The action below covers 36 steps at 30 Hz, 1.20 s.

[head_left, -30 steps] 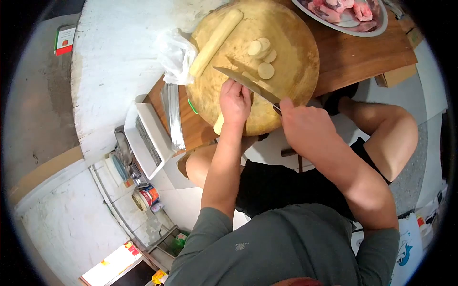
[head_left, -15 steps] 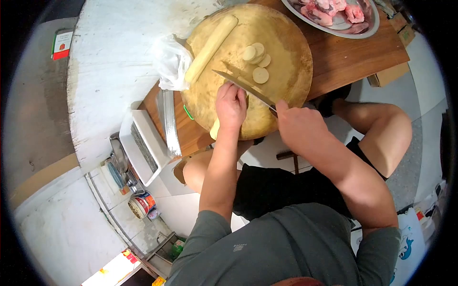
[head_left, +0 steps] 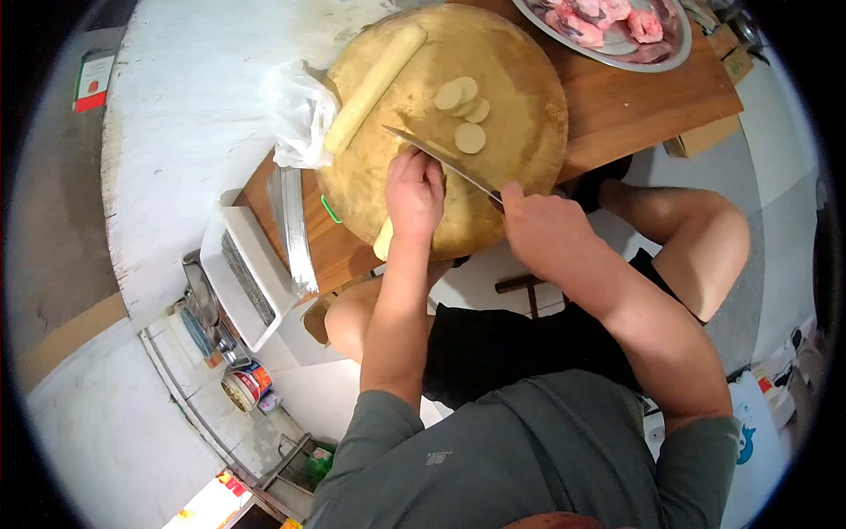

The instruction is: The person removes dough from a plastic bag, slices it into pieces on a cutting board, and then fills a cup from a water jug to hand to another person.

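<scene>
My right hand (head_left: 546,227) is closed around the handle of a knife (head_left: 448,164), whose blade slants up and left over the round wooden board (head_left: 520,88). Close to the blade, my left hand (head_left: 415,194) has its fingers bent round a pale yellow length (head_left: 382,240), mostly hidden under the hand and wrist. Beyond the blade lie several thin round slices (head_left: 470,137). A long pale yellow cylinder (head_left: 374,88) rests whole along the board's upper left.
A metal bowl of raw meat (head_left: 645,26) stands at the upper right. Left of the board are a crumpled plastic bag (head_left: 300,115), a bundle of metal strips (head_left: 293,229) and a white tray (head_left: 256,278). A green loop (head_left: 330,210) touches the board's edge.
The whole scene sits slightly further left in view. Both hands keep nearly the same pose at the board, and the knife stays beside my left fingers.
</scene>
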Motion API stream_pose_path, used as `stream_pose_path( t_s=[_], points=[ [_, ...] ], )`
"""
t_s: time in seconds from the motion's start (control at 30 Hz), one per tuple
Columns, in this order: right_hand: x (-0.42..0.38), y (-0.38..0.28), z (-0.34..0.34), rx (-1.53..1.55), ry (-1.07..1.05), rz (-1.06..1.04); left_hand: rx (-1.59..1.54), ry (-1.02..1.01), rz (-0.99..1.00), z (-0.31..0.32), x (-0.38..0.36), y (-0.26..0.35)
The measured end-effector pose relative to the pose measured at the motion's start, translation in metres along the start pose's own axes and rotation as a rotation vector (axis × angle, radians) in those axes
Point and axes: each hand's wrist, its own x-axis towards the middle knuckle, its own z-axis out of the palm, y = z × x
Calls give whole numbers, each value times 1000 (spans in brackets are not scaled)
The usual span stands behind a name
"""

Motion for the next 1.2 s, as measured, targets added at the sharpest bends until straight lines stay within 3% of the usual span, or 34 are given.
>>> stream_pose_path(
  t_s=[0.13, 0.27, 0.47, 0.57, 0.67, 0.8, 0.9, 1.1, 1.17, 1.2],
  points=[
    [5, -1, 5, -67, 9, -9, -56, -67, -39, -4, 1, -2],
    [7, -2, 12, -94, 39, -8, -24, 10, 2, 0, -1, -4],
    [17, 14, 12, 33, 42, 29, -80, 21, 48, 0, -1, -7],
    [28, 39, 20, 391, 154, -31, -110, -70, -108, -2, -3, -2],
    [20, 34, -6, 896, -100, 195, -93, -119, -115, -1, -4, 5],
    [15, 36, -21, 1200, -231, 258, -102, -279, -191, -10, 6, 15],
    [20, 42, -19, 1350, -207, 267, -63, -342, -189, -13, 10, 12],
    [14, 47, -27, 1503, -182, 341, -39, -246, -27, -10, 8, 7],
    [15, 55, -22, 1588, -200, 341, -53, -254, -53, -14, 8, 8],
    [15, 52, -20, 1471, -152, 316, -59, -257, -64, -15, 8, 9]
  ],
)
